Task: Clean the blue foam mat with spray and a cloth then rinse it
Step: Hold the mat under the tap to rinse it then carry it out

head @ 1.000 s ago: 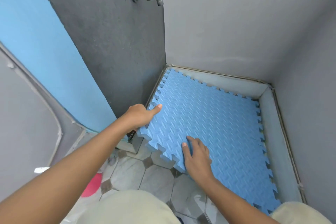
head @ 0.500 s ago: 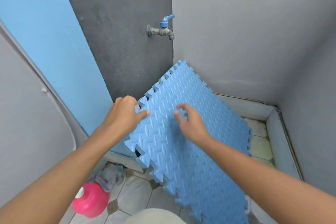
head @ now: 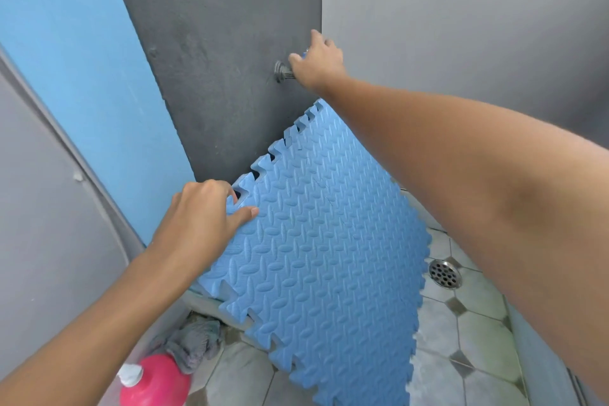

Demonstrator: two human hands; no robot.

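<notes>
Mat: your blue foam mat point(head: 316, 241) is up off the floor. A second ago it lay flat in the wash bay; now it stands tilted, with its top corner just below the tap point(head: 281, 72).
Left hand: your left hand point(head: 201, 217) pinches the toothed edge, down and left of the tap. The thumb lies flat on the patterned face and the fingers curl behind. It alone holds the mat up.
Right hand: big move here! Your right hand point(head: 318, 63) has left the mat's face and gone up to the tap. It covers the handle with its back toward you, so I cannot tell whether the fingers have closed on it.
Water: none running from the tap that I can see.
Floor: with the mat raised, the drain point(head: 445, 273) now shows well below and right of the tap.
Left behind: the grey cloth point(head: 194, 344) and pink bottle point(head: 158, 382) lie well below and left of the tap, with neither hand on them.
Meaning: I read the wiping as done and the rinse as about to start. Once you turn that handle, water should land on the top corner.
Watch: a one-handed pinch on floppy foam could slip once it is wet.
</notes>
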